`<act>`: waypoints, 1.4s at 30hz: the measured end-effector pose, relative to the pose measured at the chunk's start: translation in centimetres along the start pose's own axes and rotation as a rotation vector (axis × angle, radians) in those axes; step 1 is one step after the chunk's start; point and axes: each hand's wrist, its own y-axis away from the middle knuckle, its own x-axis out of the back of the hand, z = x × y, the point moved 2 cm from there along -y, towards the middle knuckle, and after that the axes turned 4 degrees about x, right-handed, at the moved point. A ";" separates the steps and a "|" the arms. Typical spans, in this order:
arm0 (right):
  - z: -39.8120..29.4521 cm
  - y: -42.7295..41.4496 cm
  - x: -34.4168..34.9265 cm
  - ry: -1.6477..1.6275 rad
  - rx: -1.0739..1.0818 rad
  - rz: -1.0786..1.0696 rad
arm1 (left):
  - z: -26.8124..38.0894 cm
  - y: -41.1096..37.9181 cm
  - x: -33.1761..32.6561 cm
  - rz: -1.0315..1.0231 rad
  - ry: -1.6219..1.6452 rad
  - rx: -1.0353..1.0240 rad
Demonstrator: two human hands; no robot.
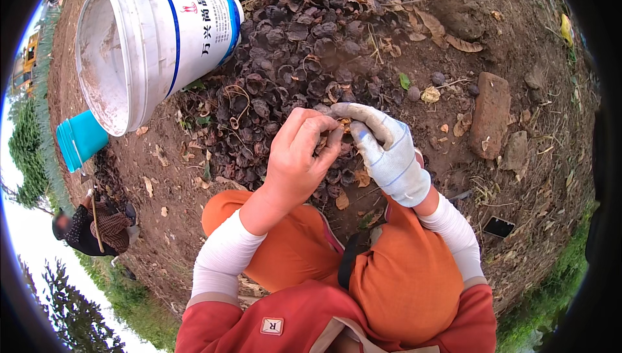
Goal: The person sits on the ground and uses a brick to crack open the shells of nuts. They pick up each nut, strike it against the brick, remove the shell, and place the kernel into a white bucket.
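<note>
My bare left hand and my right hand, in a pale work glove with a grey coated palm and fingers, meet over a heap of dark, dried husks. The right hand's fingers curl round a small brownish piece, mostly hidden by the fingers. The left thumb and forefinger pinch close to its edge; whether they hold a bit of it, I cannot tell. Under the hands the heap has many curled, open shells. Both forearms wear white sleeves, and my knees in orange trousers are on either side below.
A large white plastic bucket lies on its side at the upper left, a teal container beyond it. A brick, a stone and a dark phone-like object lie on the soil at right. Another person crouches at far left with a stick.
</note>
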 end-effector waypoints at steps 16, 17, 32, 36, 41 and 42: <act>-0.2 0.1 -0.5 -0.298 -0.254 0.029 | 6.8 -0.3 4.1 -0.318 1.191 0.529; -0.7 0.0 -0.4 -0.206 -0.239 -0.011 | 7.5 -0.2 4.7 -0.498 1.356 0.371; -0.2 -0.1 -0.7 -0.276 -0.284 0.067 | 4.2 1.4 1.7 -0.211 1.066 0.844; -0.3 0.0 -0.8 -0.213 -0.208 0.092 | 0.5 1.7 -0.8 -0.139 0.959 1.085; 0.6 -0.1 -0.9 -0.023 0.053 0.091 | 0.2 1.4 -1.0 -0.283 1.100 1.203; 0.5 -0.1 -0.9 -0.019 0.041 0.094 | 0.2 1.4 -1.0 -0.278 1.134 1.194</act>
